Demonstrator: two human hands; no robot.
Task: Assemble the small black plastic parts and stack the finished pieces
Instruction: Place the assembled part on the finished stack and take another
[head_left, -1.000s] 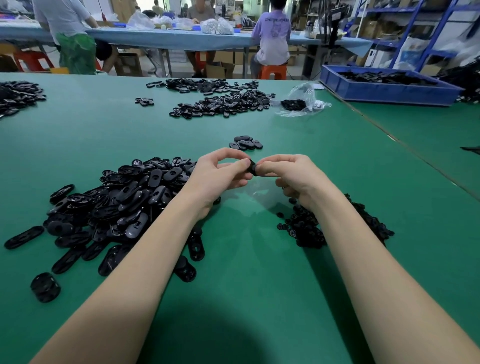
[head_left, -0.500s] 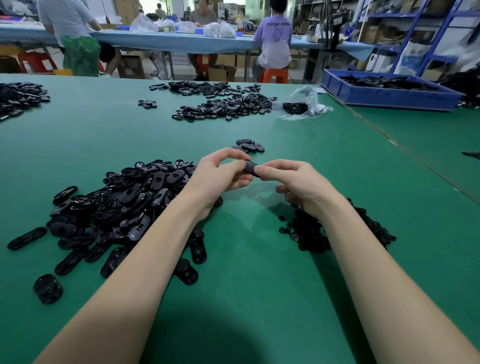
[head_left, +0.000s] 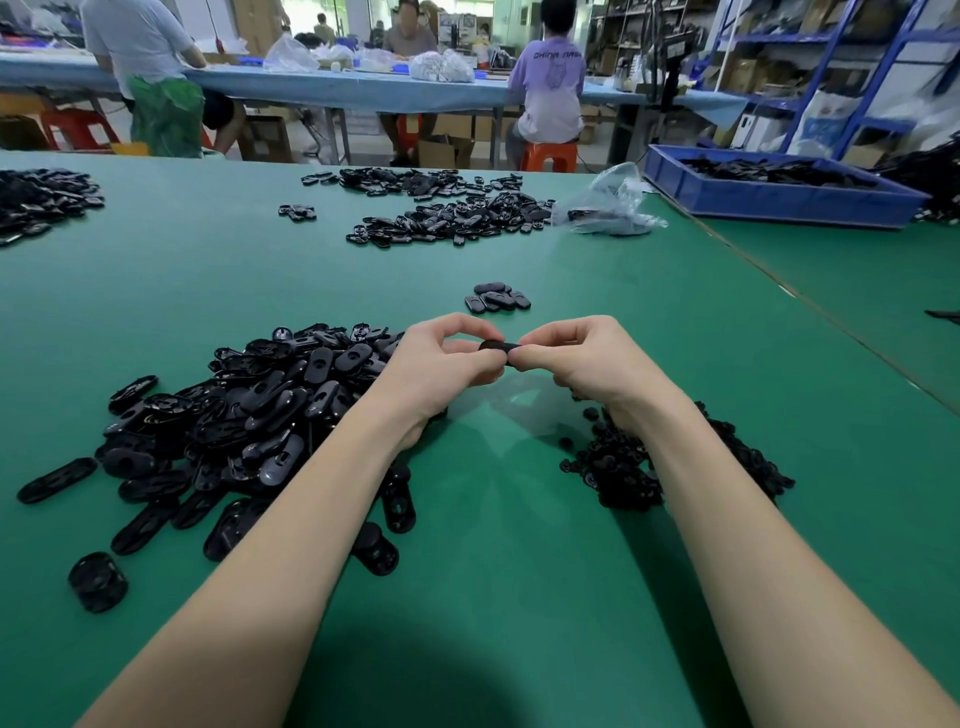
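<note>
Black plastic part (head_left: 493, 347), the piece in work, sits pinched between both hands above the middle of the green tabletop (head_left: 519, 597). Nearest the front edge, both forearms reach in. Toward the left edge lies the big heap of oval shells (head_left: 249, 415), and under the right wrist the smaller heap of round inserts (head_left: 623, 478). The left hand (head_left: 441, 369) grips one end of the part with thumb and curled fingers; the right hand (head_left: 587, 358) pinches the other end. Compared with half a second ago, the two hands have closed in on each other and the part shows less between the fingertips, which suggests the insert is being pressed home rather than merely lined up. If so, this piece is close to finished, and its place would be the small stack of finished pieces (head_left: 497, 298) just beyond the hands. Farther toward the far edge lie more scattered shells (head_left: 452, 218) and a clear bag (head_left: 608, 202).
</note>
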